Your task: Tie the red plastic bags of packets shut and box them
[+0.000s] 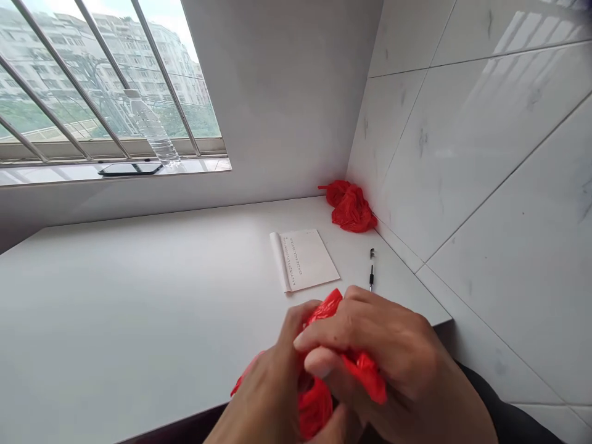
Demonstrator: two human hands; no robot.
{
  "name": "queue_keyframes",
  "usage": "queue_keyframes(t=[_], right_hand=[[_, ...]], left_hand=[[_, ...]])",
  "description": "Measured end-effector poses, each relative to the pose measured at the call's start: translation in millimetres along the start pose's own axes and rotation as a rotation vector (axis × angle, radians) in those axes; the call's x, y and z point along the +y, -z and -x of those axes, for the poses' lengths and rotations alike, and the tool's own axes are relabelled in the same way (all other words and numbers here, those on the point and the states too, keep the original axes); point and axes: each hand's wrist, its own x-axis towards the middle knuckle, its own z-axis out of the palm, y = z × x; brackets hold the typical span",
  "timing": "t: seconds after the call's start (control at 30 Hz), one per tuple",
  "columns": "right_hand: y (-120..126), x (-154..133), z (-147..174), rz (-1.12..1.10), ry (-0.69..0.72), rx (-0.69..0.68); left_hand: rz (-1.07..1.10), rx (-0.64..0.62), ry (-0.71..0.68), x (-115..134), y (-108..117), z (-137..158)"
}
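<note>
A crumpled red plastic bag [316,404] is bunched between my two hands above the table's front edge. My left hand [272,376] grips it from the left, its fingers curled and partly hidden behind the red film. From the right, my right hand [379,345] pinches the bag, thumb and forefinger close together, with a loose red end sticking out below the fingers. Part of the bag also shows at the far side of my left hand. What the bag may contain is hidden.
On the white table [139,296] lie an open notebook [312,259] with handwriting, a black pen [371,274], and a second crumpled red bag [351,208] in the corner. Tiled wall [490,185] bounds the right. A water bottle [155,132] and a phone [130,169] rest on the windowsill.
</note>
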Motion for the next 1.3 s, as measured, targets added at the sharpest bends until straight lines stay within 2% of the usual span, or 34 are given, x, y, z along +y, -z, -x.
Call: queue_keyframes(t=[0.13,0.2,0.27,0.33,0.37,0.43,0.53,0.67,0.77,0.83,0.9,1.07,1.13,1.2,1.23,1.3], right_hand=[[-4.6,-1.4,2.8,-0.058,-0.030,0.092],[-1.3,6.6,1.4,-0.013,-0.051,0.061],[2.4,17.7,-1.6,0.011,-0.081,-0.044],[4.2,27.4,-4.2,-0.036,-0.122,-0.133],[4.2,30.6,-5.0,-0.066,-0.146,-0.152],[2.7,33.2,-5.5,-0.106,-0.211,-0.130],[-1.8,31.0,-5.6,-0.148,-0.279,-0.111],[-7.7,28.6,-7.0,-0.264,-0.239,-0.203],[-8.9,28.5,-5.1,-0.266,-0.233,-0.093],[-9.7,27.6,-1.1,-0.256,-0.225,-0.047],[-12.5,26.2,4.4,-0.245,-0.216,-0.079],[-26.6,30.3,12.5,-0.234,-0.233,-0.134],[-30.9,38.2,11.0,-0.275,-0.273,-0.156],[-33.6,47.6,8.5,-0.343,-0.341,-0.233],[-34.5,51.9,7.5,-0.376,-0.381,-0.273],[-36.1,58.2,6.5,-0.411,-0.437,-0.319]], left_hand=[[-0.017,0.055,-0.017,-0.2,5.5,4.2],[0.023,0.101,0.094,0.7,11.6,5.2],[0.136,0.120,0.270,1.5,17.4,5.0],[0.275,0.059,0.392,0.7,22.8,3.4],[0.332,0.007,0.402,-0.3,25.3,2.3],[0.391,-0.050,0.360,-3.2,29.4,0.7],[0.356,-0.037,0.314,-6.9,32.7,1.8],[0.307,-0.100,0.314,-10.0,35.5,5.5],[0.542,-0.175,0.285,-13.3,39.8,3.6],[0.711,-0.156,0.262,-16.5,42.9,0.8],[0.762,-0.117,0.232,-19.9,45.2,-1.3],[0.452,-0.076,0.162,-23.2,49.4,3.0],[0.361,-0.090,0.154,-23.1,50.8,7.5],[0.267,-0.121,0.127,-25.0,50.8,11.5],[0.200,-0.107,0.097,-27.2,50.0,12.9],[0.019,-0.001,-0.017,-33.5,46.3,14.3]])
